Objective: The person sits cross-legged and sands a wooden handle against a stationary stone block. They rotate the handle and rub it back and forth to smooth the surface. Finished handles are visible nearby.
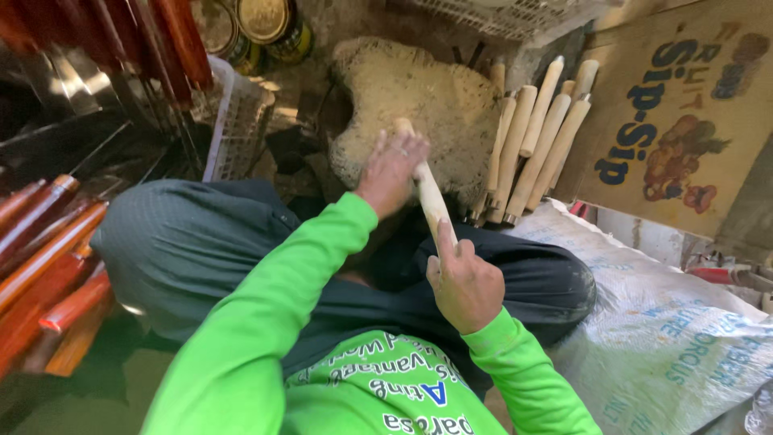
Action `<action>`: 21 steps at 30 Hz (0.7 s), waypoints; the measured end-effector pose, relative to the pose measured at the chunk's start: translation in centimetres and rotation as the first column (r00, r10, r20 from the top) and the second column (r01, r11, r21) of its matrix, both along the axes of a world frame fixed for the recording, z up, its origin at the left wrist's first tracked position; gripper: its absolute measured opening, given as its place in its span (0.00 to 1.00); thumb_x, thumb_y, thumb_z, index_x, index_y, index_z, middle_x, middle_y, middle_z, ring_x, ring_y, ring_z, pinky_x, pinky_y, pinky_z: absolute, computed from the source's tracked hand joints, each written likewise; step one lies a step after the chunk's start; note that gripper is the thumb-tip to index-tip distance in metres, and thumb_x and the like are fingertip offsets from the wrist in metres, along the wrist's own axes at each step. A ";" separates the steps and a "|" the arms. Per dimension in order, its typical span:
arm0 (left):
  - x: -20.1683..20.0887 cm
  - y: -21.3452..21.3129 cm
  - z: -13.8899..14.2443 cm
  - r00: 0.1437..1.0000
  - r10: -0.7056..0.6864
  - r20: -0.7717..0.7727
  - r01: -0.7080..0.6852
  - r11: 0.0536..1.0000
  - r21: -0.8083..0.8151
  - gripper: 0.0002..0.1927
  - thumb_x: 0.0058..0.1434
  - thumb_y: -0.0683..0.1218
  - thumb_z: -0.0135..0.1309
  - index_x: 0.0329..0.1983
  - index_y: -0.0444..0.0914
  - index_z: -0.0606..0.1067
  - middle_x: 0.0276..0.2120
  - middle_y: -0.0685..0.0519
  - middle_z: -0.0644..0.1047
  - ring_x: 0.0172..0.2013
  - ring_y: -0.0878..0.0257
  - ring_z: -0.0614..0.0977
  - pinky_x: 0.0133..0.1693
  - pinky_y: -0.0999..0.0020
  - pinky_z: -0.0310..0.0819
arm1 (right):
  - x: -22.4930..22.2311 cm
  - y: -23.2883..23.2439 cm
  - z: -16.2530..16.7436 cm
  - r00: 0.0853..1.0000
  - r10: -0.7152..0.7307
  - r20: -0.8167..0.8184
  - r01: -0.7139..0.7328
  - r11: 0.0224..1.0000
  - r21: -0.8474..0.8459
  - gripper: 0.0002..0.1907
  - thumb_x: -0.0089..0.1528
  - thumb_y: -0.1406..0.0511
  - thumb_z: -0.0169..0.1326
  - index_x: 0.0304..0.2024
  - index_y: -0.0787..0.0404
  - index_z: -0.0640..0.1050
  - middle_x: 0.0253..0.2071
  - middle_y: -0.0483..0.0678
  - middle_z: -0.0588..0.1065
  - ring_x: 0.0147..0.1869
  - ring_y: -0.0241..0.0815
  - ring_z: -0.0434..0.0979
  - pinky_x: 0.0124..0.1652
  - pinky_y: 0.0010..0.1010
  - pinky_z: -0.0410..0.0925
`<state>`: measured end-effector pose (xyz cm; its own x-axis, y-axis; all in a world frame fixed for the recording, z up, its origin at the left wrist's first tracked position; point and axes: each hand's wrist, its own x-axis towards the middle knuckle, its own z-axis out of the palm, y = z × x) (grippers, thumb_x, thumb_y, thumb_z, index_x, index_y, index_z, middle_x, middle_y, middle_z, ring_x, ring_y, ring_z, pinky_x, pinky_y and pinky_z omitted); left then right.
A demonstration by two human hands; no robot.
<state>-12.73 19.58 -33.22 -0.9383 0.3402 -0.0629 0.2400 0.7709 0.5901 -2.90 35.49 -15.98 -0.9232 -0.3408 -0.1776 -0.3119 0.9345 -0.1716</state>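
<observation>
I sit cross-legged in dark grey trousers and hold a pale bare wooden handle in both hands over my lap. My left hand is shut around its far end, close to a sawdust-covered lump. My right hand grips the near end, with the forefinger stretched along the wood. Both sleeves are bright green.
Several more pale handles with metal collars lean against the lump. Red-orange varnished handles lie at the left. A white woven sack is at the right, printed cardboard behind it, a white plastic basket and cans at the top.
</observation>
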 end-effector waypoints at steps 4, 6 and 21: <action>-2.8 -0.3 -0.7 0.998 0.062 0.025 -0.059 0.993 -0.098 0.22 0.68 0.45 0.47 0.66 0.42 0.71 0.62 0.46 0.75 0.64 0.50 0.72 0.66 0.41 0.57 | -0.3 0.5 -0.1 0.999 0.004 -0.042 -0.006 0.999 -0.047 0.32 0.57 0.61 0.59 0.65 0.59 0.72 0.30 0.51 0.72 0.24 0.49 0.76 0.24 0.40 0.68; -2.1 -0.1 -0.5 0.989 -0.027 -0.145 -0.005 0.976 -0.217 0.26 0.63 0.44 0.50 0.65 0.37 0.71 0.61 0.45 0.74 0.63 0.49 0.71 0.65 0.41 0.54 | -0.4 0.6 -0.1 0.999 -0.006 -0.040 0.006 1.000 -0.013 0.32 0.57 0.61 0.59 0.64 0.59 0.72 0.29 0.51 0.72 0.23 0.49 0.76 0.23 0.40 0.68; 0.4 -0.3 -0.2 0.975 -0.128 -0.182 0.092 0.977 -0.191 0.33 0.56 0.41 0.56 0.68 0.34 0.68 0.62 0.40 0.72 0.65 0.44 0.69 0.64 0.40 0.54 | -0.7 0.5 0.1 0.999 -0.024 -0.038 0.023 0.999 -0.031 0.31 0.56 0.61 0.60 0.63 0.57 0.74 0.29 0.51 0.73 0.24 0.51 0.76 0.23 0.42 0.69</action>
